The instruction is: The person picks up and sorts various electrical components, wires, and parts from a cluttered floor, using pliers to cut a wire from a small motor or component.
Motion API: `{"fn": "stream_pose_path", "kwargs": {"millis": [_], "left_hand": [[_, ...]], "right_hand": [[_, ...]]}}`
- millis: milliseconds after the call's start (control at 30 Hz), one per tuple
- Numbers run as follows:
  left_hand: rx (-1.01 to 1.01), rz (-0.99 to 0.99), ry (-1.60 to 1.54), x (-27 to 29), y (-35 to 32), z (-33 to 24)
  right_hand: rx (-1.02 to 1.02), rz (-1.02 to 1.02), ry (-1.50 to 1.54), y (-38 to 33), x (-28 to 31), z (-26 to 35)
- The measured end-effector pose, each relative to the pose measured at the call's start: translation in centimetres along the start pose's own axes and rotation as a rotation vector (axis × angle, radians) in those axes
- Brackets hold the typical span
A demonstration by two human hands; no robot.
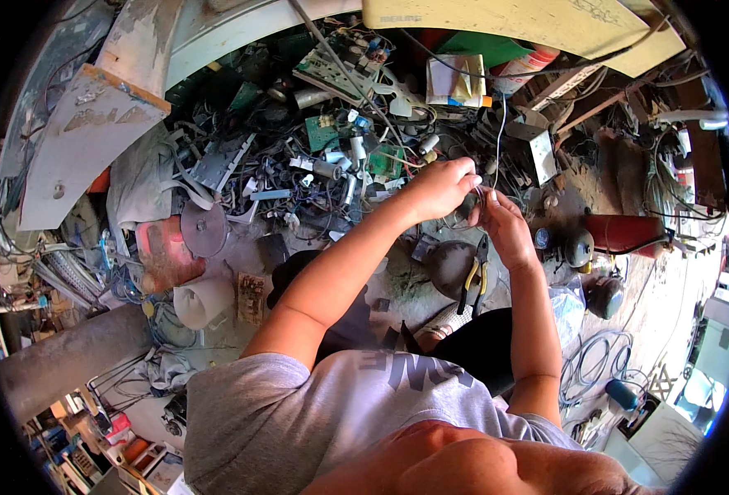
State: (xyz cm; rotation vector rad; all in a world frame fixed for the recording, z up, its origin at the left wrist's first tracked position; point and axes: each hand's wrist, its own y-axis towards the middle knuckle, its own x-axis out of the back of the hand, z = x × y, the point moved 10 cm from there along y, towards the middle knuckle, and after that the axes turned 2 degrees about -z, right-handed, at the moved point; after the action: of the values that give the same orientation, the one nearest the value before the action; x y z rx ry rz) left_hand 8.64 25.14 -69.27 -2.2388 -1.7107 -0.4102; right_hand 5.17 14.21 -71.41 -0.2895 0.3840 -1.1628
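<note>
A thin white wire [499, 140] comes down from above to my hands. My right hand [505, 224] pinches it between thumb and fingers. Close beside it, my left hand [443, 190] is closed too, its fingertips pinching a short, thin piece that seems to be the same wire's end; the detail is too small to be sure. Below my hands, pliers [473, 282] with black and yellow handles stand jaws up, held by neither hand. Behind the pliers is a dark rounded object [449, 266].
Beyond my hands spreads a heap of circuit boards [322, 132], capacitors and tangled wires. A yellowish panel [529, 31] overhangs the far side. A dark red cylinder [626, 234] lies at right, with coiled cable [599, 363] nearer. At left are a grey disc [204, 229] and a pipe [76, 359].
</note>
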Motion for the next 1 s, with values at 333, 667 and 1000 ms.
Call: {"fn": "stream_pose_path", "kwargs": {"millis": [333,667,1000], "left_hand": [[0.089,-0.018,0.242,-0.5,-1.4,-0.6],[-0.332,-0.270,0.606,1.8,-2.1,-3.3],[-0.073,-0.111,0.205,-0.5,-1.5,-1.1]], "right_hand": [[-0.208,-0.150,0.047,-0.1,1.2,-3.0],[0.162,-0.316,-0.882,0.1,2.9,1.1],[0.347,-0.541,-0.510,-0.3,6.5,2.9]]}}
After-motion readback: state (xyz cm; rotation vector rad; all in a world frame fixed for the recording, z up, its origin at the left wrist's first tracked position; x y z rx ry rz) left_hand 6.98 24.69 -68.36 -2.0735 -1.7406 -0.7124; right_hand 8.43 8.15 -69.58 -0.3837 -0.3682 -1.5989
